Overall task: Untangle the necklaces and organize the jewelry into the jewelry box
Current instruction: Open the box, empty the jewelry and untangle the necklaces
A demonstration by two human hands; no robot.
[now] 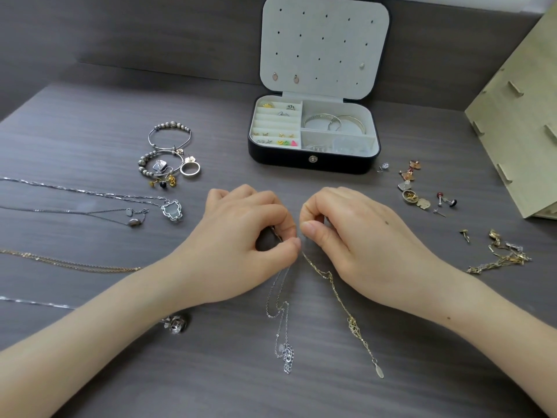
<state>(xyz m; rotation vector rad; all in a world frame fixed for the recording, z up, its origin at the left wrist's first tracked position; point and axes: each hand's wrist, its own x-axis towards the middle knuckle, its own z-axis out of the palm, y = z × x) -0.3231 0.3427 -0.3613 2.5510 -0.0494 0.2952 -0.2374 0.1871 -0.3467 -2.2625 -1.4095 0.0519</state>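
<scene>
My left hand (241, 236) and my right hand (349, 233) meet at the table's middle, each pinching the tangled spot where a silver chain (281, 324) and a gold chain (346, 309) join. Both chains trail toward me on the table. The open jewelry box (312, 164) stands behind my hands, with rings and small studs in its left slots and bangles (333, 122) in its right compartment. Three earrings hang on the lid's panel (322, 43).
Beaded bracelets and rings (168, 155) lie at the left. Straightened necklaces (90, 203) stretch along the left edge. Loose earrings (422, 191) and a tangled gold chain (500, 254) lie at the right, near a wooden box (524, 116).
</scene>
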